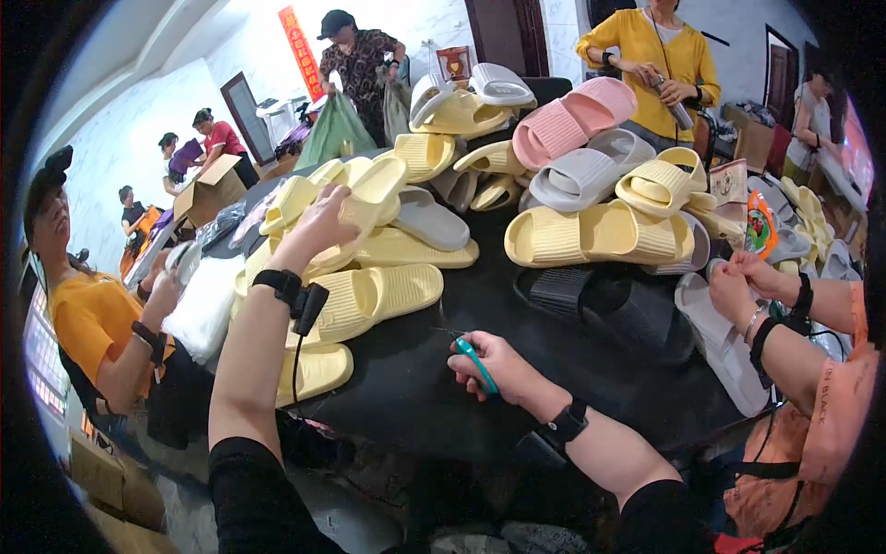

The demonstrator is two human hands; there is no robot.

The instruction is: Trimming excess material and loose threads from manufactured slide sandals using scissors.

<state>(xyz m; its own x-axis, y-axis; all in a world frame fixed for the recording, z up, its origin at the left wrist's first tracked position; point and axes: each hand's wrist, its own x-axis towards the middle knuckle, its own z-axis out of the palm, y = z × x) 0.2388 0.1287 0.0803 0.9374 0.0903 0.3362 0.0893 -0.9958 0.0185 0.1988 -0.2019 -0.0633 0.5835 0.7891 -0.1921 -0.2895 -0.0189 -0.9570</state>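
Note:
My left hand reaches forward over a pile of pale yellow slide sandals and grips one yellow sandal near its strap. My right hand rests low on the black table with its fingers closed around small teal-handled snips. Both wrists wear black bands, and a cable hangs from the left one. More yellow sandals lie just below my left hand.
Grey, pink and yellow sandals are heaped across the table's far side, with a black pair in the middle. A person in orange works at the right edge, another in yellow sits at the left, others stand behind. Cardboard boxes lie at the far left.

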